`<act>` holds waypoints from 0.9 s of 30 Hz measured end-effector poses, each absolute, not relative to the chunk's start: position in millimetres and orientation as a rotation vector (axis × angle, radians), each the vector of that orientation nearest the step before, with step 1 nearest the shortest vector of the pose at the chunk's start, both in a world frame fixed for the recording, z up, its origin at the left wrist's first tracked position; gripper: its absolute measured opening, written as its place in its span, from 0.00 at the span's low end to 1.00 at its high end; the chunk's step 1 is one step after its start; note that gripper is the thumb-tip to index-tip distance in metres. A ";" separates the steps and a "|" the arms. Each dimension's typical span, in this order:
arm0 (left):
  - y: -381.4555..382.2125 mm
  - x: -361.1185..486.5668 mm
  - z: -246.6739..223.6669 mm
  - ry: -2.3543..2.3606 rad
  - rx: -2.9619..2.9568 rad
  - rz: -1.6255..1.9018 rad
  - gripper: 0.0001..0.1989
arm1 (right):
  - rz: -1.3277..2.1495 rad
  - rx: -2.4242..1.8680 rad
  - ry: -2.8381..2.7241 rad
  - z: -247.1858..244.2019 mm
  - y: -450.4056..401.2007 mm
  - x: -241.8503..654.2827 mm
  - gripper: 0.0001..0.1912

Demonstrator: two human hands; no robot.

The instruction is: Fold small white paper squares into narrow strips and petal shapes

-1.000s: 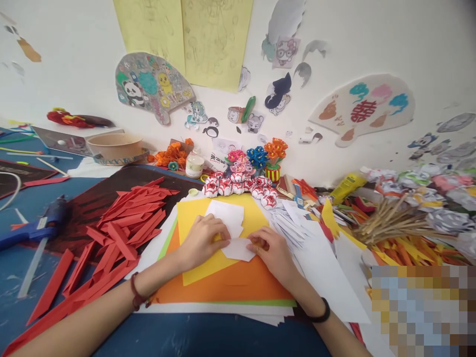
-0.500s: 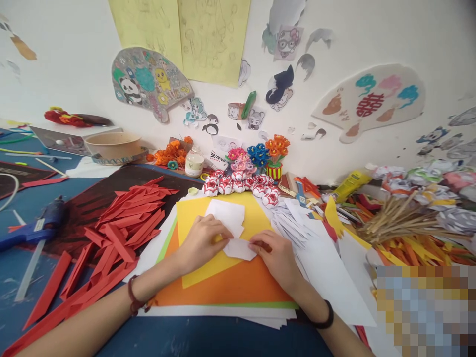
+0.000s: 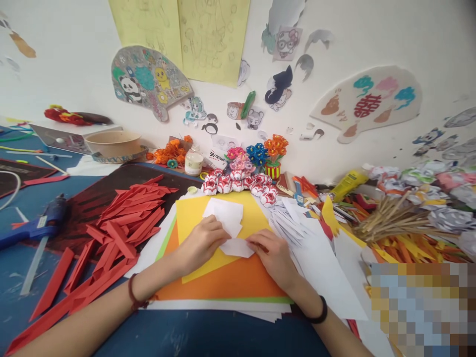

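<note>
A small piece of white paper [image 3: 238,247] is held between my two hands, above a stack of coloured sheets. My left hand [image 3: 206,244] pinches its left end with closed fingertips. At the right end, my right hand [image 3: 273,255] grips the same piece between thumb and fingers. Another white paper piece [image 3: 228,213] lies just behind, partly covered by my left hand. Under both hands are a yellow sheet [image 3: 189,213] and an orange sheet [image 3: 223,285], with green and white edges showing below.
Folded red paper strips [image 3: 130,213] are heaped at left, beside a blue glue gun [image 3: 40,225]. White paper strips [image 3: 290,225] lie at right. Red-and-white paper flowers [image 3: 238,183] stand behind the stack, near a bottle [image 3: 193,162]. Thin sticks [image 3: 386,215] lie far right.
Both hands keep their pinch on the white paper piece and have barely moved. The view has shifted slightly.
</note>
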State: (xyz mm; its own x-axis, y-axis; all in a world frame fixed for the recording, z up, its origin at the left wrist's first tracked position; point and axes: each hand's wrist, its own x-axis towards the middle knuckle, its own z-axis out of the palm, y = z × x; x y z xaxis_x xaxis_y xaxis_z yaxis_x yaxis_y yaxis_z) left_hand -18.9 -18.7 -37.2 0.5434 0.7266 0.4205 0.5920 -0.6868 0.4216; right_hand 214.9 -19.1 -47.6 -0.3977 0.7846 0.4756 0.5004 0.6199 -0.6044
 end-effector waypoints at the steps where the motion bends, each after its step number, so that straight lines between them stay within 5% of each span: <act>1: -19.8 -18.7 -37.1 1.096 2.558 0.857 0.12 | 0.459 -0.993 -2.088 -48.1 -19.5 214.9 0.08; 27: -34.5 -13.5 -29.7 1.059 3.147 0.448 0.12 | -0.294 -0.836 -2.480 -43.9 -28.5 210.7 0.13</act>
State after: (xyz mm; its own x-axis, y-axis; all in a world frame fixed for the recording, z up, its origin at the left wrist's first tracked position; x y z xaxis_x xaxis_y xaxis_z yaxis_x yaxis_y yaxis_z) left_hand -13.5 -34.5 -29.7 0.7668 0.5599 0.3139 0.6153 -0.7805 -0.1109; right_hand 210.7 -28.5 -43.9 -0.6852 0.5058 0.5242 0.6143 0.7879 0.0427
